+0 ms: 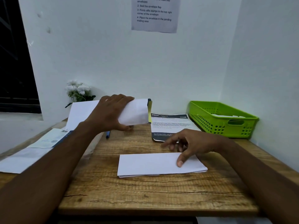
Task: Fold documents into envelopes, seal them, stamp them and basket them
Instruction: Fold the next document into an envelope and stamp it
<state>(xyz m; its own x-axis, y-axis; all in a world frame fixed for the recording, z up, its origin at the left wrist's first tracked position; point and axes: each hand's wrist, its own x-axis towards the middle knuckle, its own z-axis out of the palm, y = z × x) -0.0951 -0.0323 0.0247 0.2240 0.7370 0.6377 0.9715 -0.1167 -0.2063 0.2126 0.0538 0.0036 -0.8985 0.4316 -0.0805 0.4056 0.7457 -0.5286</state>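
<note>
While the left hand (111, 113) grips a white envelope (137, 112) clear of the wooden table (145, 196), fingers curled over its top edge and thumb underneath, the right hand (194, 143) rests on the folded document (153, 165) lying flat near the middle of the table. The thumb touches the sheet's right part, and the other fingers hang loosely spread past its far edge, pinching nothing. The envelope is held at the far centre, its right end showing a dark border and a yellowish strip, which I take to be the mouth or flap. I judge the step in hand to be insertion: the folding looks done, and nothing is yet sealed or stamped. The next move calls for the right hand to pick up the folded document by one end, and for the left to bring the envelope nearer and hold its mouth open so the paper slides in without snagging. A green basket (210, 125) waits at the far right with something white already inside. A printed sheet (169, 125) lies just left of it, a blue pen (107, 135) sits below the left hand, and loose papers (32, 156) lie on the left.
</note>
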